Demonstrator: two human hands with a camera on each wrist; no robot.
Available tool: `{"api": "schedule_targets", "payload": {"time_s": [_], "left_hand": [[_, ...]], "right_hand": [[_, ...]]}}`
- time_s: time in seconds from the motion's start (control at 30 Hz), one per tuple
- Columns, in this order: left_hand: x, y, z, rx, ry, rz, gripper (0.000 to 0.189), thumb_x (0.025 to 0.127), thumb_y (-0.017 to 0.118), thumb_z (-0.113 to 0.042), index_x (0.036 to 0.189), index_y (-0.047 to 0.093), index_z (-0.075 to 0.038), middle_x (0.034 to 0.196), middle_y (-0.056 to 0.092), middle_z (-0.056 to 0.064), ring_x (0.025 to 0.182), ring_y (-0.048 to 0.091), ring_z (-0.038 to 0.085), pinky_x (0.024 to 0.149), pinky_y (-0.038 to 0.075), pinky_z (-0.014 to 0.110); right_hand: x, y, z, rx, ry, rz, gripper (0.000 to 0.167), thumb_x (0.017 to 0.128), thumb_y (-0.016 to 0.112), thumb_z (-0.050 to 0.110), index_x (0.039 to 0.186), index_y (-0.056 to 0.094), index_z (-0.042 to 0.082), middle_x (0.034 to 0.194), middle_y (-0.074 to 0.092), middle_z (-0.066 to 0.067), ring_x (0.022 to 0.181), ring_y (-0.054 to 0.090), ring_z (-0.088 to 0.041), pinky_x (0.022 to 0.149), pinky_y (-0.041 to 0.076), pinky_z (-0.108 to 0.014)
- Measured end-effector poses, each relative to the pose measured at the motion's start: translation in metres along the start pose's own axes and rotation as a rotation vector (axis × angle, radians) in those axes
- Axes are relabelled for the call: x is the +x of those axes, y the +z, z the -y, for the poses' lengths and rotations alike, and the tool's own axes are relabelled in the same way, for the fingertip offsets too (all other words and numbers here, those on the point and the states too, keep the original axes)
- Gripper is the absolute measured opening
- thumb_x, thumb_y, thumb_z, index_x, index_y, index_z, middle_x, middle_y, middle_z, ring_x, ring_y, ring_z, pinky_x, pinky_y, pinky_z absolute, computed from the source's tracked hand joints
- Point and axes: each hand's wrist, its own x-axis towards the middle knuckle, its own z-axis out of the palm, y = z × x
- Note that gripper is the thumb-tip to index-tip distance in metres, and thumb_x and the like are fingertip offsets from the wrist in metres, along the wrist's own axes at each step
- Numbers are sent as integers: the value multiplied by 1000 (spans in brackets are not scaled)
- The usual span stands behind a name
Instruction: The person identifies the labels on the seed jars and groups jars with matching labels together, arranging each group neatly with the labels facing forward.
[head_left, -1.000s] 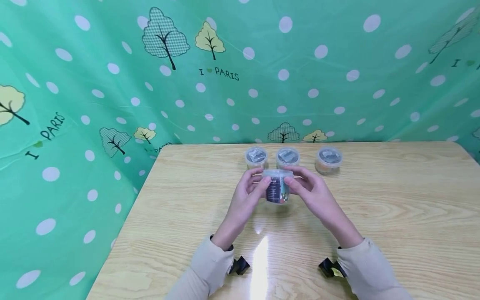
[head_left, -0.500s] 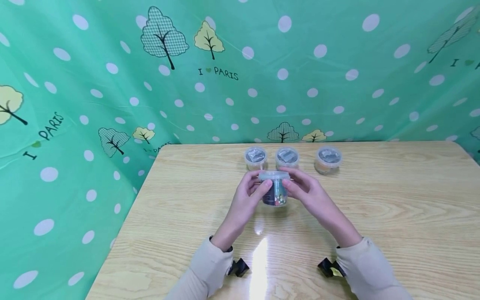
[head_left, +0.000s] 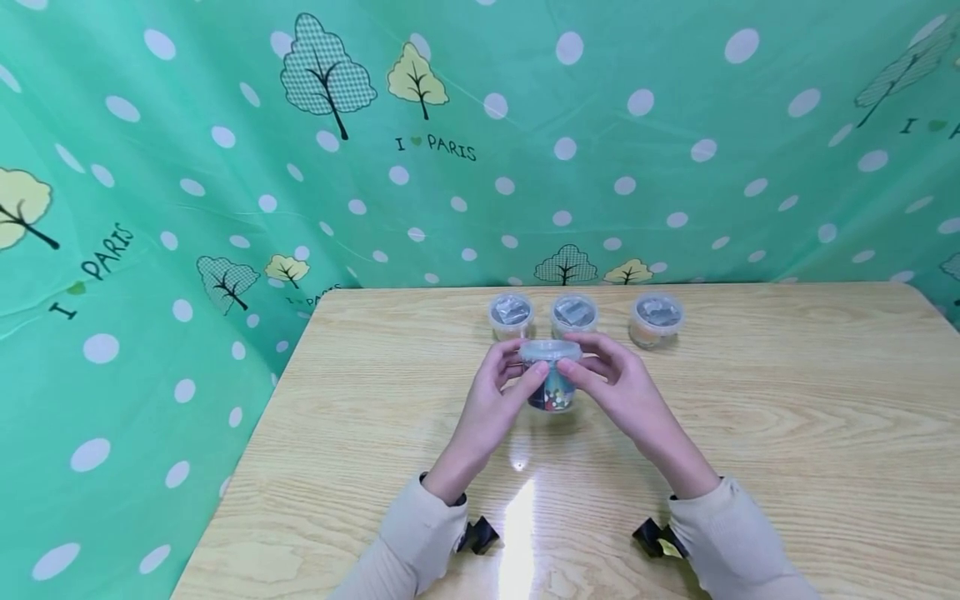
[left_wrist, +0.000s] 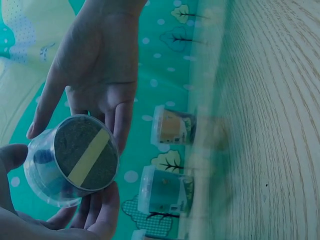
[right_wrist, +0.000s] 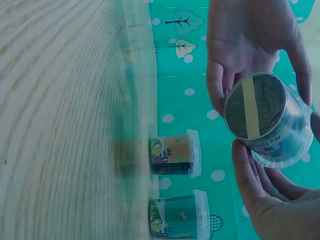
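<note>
One tub [head_left: 554, 397] is already off the table [head_left: 787, 433], pinched between left hand [head_left: 491, 400] and right hand [head_left: 622, 383], lid [head_left: 551, 350] still on, while three other tubs [head_left: 574, 313] stand beyond it untouched.

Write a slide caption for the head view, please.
The left hand and right hand hold a lidded tub above a wooden table, with three more tubs standing farther back.

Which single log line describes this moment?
left hand: holds lidded tub | right hand: holds lidded tub | lidded tub: above table | three other tubs: on table
</note>
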Motion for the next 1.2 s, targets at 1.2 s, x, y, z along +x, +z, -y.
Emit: {"api": "schedule_targets", "payload": {"time_s": [1.2], "left_hand": [[0, 0, -2, 41, 115, 34, 61, 91, 69, -9, 145, 41, -8, 135, 51, 13, 115, 56, 27, 95, 55, 40]], "right_hand": [[-2, 0, 4, 4, -7, 21, 55, 100, 61, 29, 145, 44, 4, 136, 55, -18, 124, 56, -28, 92, 54, -22]]}}
